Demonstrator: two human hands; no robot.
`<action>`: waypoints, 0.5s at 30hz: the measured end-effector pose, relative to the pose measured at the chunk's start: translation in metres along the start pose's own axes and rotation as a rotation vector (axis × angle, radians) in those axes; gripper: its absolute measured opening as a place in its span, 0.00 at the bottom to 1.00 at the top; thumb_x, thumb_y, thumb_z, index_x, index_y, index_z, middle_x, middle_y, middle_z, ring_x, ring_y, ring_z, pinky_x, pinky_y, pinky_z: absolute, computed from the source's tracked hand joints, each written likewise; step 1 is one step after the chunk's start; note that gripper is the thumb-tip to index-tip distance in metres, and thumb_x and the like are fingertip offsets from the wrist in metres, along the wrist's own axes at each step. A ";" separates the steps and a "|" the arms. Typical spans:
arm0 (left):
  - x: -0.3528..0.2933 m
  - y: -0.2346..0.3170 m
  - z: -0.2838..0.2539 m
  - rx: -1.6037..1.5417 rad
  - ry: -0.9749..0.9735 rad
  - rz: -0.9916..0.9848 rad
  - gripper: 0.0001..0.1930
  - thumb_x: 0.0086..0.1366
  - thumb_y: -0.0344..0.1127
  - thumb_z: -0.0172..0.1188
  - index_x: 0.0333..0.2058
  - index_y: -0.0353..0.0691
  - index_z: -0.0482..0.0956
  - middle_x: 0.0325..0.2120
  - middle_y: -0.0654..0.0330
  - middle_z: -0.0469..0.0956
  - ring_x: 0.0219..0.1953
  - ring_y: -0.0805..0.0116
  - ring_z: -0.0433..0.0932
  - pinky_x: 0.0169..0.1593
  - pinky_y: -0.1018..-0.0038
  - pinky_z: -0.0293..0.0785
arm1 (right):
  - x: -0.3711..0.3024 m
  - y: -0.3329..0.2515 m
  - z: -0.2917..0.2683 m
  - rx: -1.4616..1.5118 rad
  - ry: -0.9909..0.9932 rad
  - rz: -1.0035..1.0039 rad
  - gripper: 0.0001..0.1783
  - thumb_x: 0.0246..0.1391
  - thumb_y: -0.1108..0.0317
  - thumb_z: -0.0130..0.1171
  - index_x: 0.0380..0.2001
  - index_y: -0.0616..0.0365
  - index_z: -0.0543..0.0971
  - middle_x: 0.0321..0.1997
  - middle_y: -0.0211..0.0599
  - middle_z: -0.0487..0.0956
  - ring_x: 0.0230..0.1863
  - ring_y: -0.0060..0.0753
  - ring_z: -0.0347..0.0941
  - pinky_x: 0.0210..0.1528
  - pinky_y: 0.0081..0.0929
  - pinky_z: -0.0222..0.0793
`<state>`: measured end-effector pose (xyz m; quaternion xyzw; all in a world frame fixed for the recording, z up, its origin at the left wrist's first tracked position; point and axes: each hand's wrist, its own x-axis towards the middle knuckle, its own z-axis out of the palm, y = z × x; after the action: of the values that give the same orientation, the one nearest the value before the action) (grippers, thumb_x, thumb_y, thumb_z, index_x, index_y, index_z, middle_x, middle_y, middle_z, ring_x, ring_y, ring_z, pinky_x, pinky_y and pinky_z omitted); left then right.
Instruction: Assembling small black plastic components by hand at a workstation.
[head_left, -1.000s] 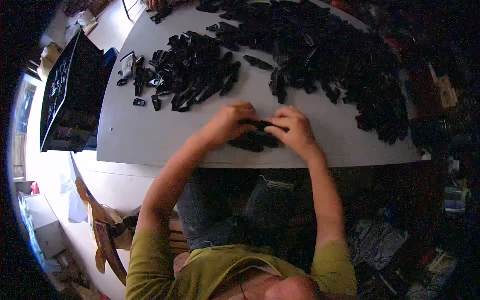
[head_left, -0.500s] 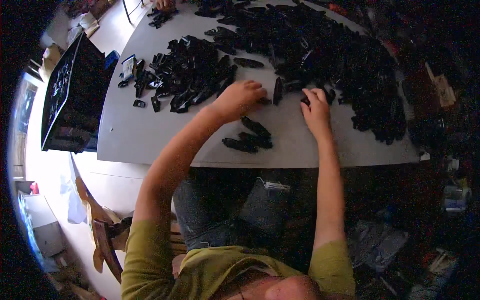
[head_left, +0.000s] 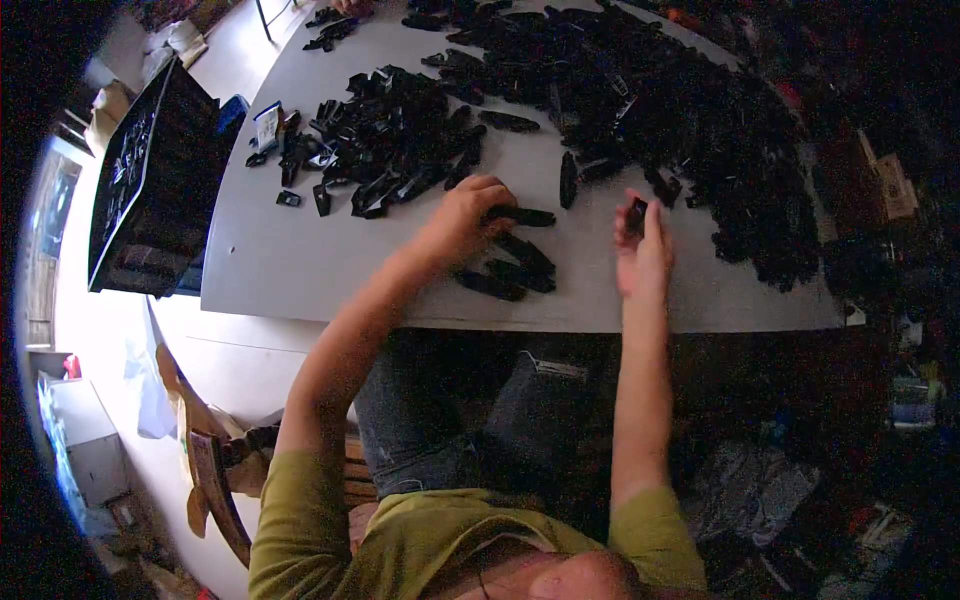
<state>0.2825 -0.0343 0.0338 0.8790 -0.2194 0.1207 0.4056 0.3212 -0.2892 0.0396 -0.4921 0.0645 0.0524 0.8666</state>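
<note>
Okay, left to right. Off the left edge of the tabletop (head_left: 255, 275) there's a black crate (head_left: 168, 215), tilted in this view. Just inside that edge sits a pale packet (head_left: 268, 127), right up against a messy heap of black parts (head_left: 385, 140). Somebody else's hand (head_left: 350, 6) pokes in at the far edge, mostly cut off, so I can't tell what those fingers are doing.

Next is the left hand (head_left: 470, 212), fingers pinched on one end of a long black part (head_left: 527, 216) that points off toward the right. It's just on the far side of a small group of black parts (head_left: 493, 287) near the front edge; can't tell if it's touching the tabletop or them.

A loose black part (head_left: 568, 180) lies between the hands, farther from the front edge, nobody on it.

Then the right hand (head_left: 643, 250): half a second ago it was down at the fringe of the big black pile (head_left: 690, 150), and now it's back from there, turned palm-in, thumb and fingers closed around a dark piece (head_left: 638, 212). So, as I read it, both hands are loaded at once, and that piece is clear of the pile, which spreads to the right edge.
</note>
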 end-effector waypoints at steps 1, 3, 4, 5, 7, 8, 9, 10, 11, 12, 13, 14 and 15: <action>0.000 0.000 0.001 -0.001 -0.001 0.000 0.12 0.51 0.31 0.61 0.36 0.37 0.75 0.34 0.53 0.73 0.41 0.50 0.70 0.46 0.64 0.68 | -0.004 0.006 0.004 -0.001 0.001 0.000 0.16 0.56 0.67 0.53 0.48 0.61 0.73 0.38 0.34 0.75 0.28 0.21 0.68 0.29 0.18 0.65; -0.001 -0.004 0.004 0.020 -0.022 0.005 0.12 0.51 0.30 0.61 0.36 0.37 0.75 0.34 0.53 0.72 0.41 0.51 0.70 0.45 0.64 0.67 | -0.019 0.017 0.034 0.079 -0.049 0.038 0.18 0.57 0.74 0.48 0.52 0.65 0.68 0.37 0.37 0.74 0.26 0.18 0.66 0.26 0.14 0.60; 0.000 -0.005 0.004 0.019 -0.022 0.005 0.12 0.51 0.30 0.61 0.36 0.37 0.75 0.34 0.53 0.72 0.41 0.51 0.70 0.45 0.64 0.67 | -0.021 0.019 0.037 0.078 -0.048 0.038 0.18 0.57 0.74 0.48 0.52 0.65 0.68 0.37 0.37 0.74 0.26 0.18 0.66 0.26 0.14 0.60; -0.001 -0.004 0.004 0.036 -0.012 0.024 0.12 0.51 0.30 0.61 0.37 0.37 0.75 0.34 0.53 0.72 0.41 0.51 0.70 0.45 0.64 0.68 | -0.025 0.019 0.043 -0.088 -0.177 0.005 0.19 0.57 0.75 0.47 0.52 0.64 0.68 0.37 0.37 0.74 0.25 0.18 0.64 0.25 0.14 0.58; -0.005 -0.004 0.002 0.050 -0.003 0.034 0.13 0.51 0.30 0.61 0.37 0.37 0.75 0.34 0.52 0.72 0.41 0.51 0.70 0.45 0.64 0.68 | -0.036 0.016 0.055 -0.370 -0.250 0.035 0.20 0.57 0.75 0.48 0.54 0.62 0.67 0.35 0.34 0.74 0.23 0.17 0.61 0.24 0.15 0.56; -0.004 -0.002 0.001 0.116 0.039 0.069 0.15 0.51 0.31 0.61 0.40 0.39 0.75 0.38 0.54 0.73 0.43 0.52 0.71 0.47 0.65 0.68 | -0.035 0.018 0.052 -0.376 -0.247 0.036 0.20 0.57 0.75 0.48 0.54 0.62 0.67 0.35 0.34 0.74 0.23 0.17 0.61 0.24 0.15 0.56; -0.001 0.006 -0.005 0.186 0.080 0.100 0.17 0.52 0.32 0.61 0.42 0.40 0.75 0.42 0.55 0.75 0.44 0.54 0.73 0.49 0.67 0.69 | -0.032 0.022 0.049 -0.626 -0.227 -0.104 0.19 0.56 0.75 0.50 0.52 0.62 0.69 0.33 0.34 0.74 0.23 0.17 0.61 0.24 0.16 0.57; 0.001 0.013 -0.015 -0.042 0.177 0.003 0.17 0.54 0.34 0.59 0.45 0.41 0.74 0.45 0.57 0.74 0.47 0.57 0.71 0.51 0.66 0.68 | -0.030 0.025 0.047 -0.875 -0.206 -0.246 0.18 0.55 0.74 0.52 0.50 0.62 0.71 0.32 0.33 0.74 0.23 0.18 0.62 0.24 0.17 0.58; 0.008 0.032 -0.035 -0.274 0.270 -0.095 0.18 0.57 0.36 0.57 0.47 0.42 0.73 0.47 0.59 0.73 0.51 0.59 0.70 0.53 0.66 0.66 | -0.029 0.023 0.047 -0.881 -0.204 -0.239 0.18 0.55 0.74 0.52 0.50 0.62 0.71 0.32 0.33 0.74 0.23 0.18 0.62 0.24 0.17 0.58; 0.014 0.054 -0.062 -0.673 0.346 -0.145 0.21 0.65 0.47 0.49 0.50 0.38 0.70 0.48 0.57 0.72 0.52 0.64 0.68 0.57 0.70 0.59 | -0.030 0.018 0.052 -1.022 -0.262 -0.392 0.17 0.53 0.73 0.54 0.48 0.62 0.73 0.30 0.34 0.74 0.23 0.19 0.62 0.24 0.18 0.59; 0.025 0.081 -0.085 -1.067 0.363 0.019 0.21 0.65 0.46 0.48 0.52 0.39 0.69 0.48 0.56 0.72 0.52 0.61 0.68 0.58 0.69 0.58 | -0.032 0.013 0.052 -1.168 -0.313 -0.547 0.16 0.52 0.72 0.56 0.45 0.63 0.75 0.29 0.34 0.74 0.22 0.20 0.63 0.25 0.19 0.60; 0.034 0.099 -0.098 -1.456 0.374 0.199 0.21 0.66 0.46 0.47 0.53 0.40 0.67 0.48 0.55 0.72 0.52 0.58 0.68 0.58 0.67 0.56 | -0.031 0.008 0.050 -1.177 -0.312 -0.538 0.16 0.52 0.72 0.56 0.45 0.63 0.75 0.29 0.34 0.74 0.22 0.20 0.63 0.25 0.19 0.60; 0.030 0.103 -0.104 -1.449 0.389 0.191 0.21 0.66 0.46 0.47 0.53 0.40 0.67 0.48 0.55 0.72 0.52 0.58 0.68 0.58 0.67 0.56 | -0.029 0.005 0.054 -1.210 -0.360 -0.523 0.15 0.50 0.71 0.58 0.43 0.64 0.76 0.29 0.36 0.74 0.23 0.23 0.65 0.26 0.21 0.61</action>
<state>0.2560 -0.0226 0.1799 0.3326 -0.2437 0.1340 0.9011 0.2949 -0.2412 0.0671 -0.8730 -0.2423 -0.0507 0.4202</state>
